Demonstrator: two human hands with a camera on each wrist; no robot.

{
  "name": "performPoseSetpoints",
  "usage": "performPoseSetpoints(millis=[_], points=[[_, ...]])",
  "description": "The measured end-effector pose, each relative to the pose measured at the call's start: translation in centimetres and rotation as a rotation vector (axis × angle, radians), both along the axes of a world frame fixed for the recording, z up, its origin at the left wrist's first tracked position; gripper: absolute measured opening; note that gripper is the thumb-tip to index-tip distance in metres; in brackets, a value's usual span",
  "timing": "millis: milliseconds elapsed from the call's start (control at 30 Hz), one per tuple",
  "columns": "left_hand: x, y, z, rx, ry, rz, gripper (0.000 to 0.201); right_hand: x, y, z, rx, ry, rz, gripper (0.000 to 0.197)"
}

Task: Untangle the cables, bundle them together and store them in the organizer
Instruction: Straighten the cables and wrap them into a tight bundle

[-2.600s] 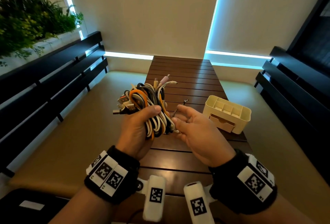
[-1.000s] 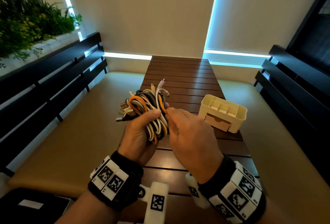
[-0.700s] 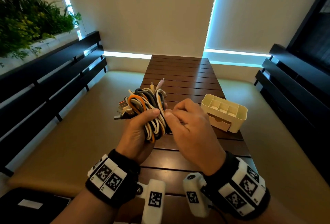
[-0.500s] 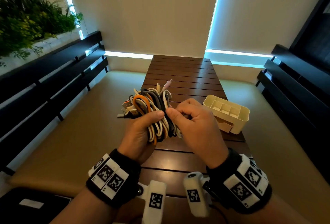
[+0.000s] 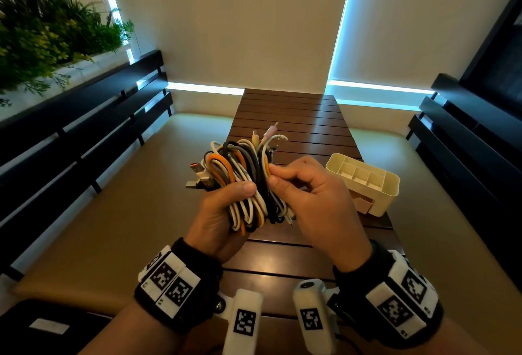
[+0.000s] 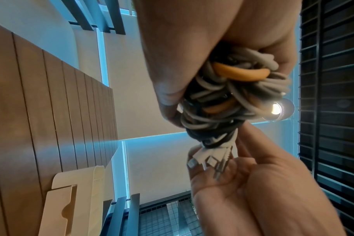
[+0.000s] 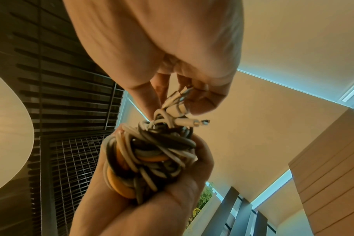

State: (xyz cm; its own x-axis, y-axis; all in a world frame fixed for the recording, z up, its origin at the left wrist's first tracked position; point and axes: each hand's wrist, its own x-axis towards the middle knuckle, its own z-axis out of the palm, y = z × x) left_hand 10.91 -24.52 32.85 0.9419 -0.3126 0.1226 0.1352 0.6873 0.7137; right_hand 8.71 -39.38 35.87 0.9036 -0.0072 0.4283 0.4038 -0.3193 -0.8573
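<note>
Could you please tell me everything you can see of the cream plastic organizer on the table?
The cream plastic desk organizer stands upright on the dark brown slatted wooden table, to the right of both hands and touched by neither. It is a rounded rectangular box, open on top and split by thin walls into several compartments, which look empty. A small drawer with a notched pull sits low in its front, seemingly slightly open. No cables are in it.

Square black-and-white coded markers on wristbands (image 5: 172, 284) and on white wrist camera housings (image 5: 245, 323); patterns only, no words. Tiny characters at marker corners on both bands, too small to read. White label on dark object (image 5: 49, 328) at lower left, blank or unreadable. No brand names legible.
</note>
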Motion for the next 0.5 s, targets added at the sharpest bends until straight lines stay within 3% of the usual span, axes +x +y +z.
performPoseSetpoints(millis=[133,267,367,500], points=[[0.1,0.3,0.2,-0.054,-0.034,-0.09,0.072,0.5,-0.3,0.6,0.045,0.131,0.081,0.014],[0.3,0.4,-0.1,0.007,-0.017,-0.084,0.081,1.0,-0.5,0.8,0.022,0.266,0.127,0.014],[0.2,0.1,-0.4,0.035,0.046,-0.023,0.07,0.7,0.1,0.5,-0.147,0.244,0.039,0.017],[0.3,0.0,-0.6,0.06,0.127,0.041,0.067,0.3,0.7,-0.3,-0.05,0.243,-0.022,0.025]])
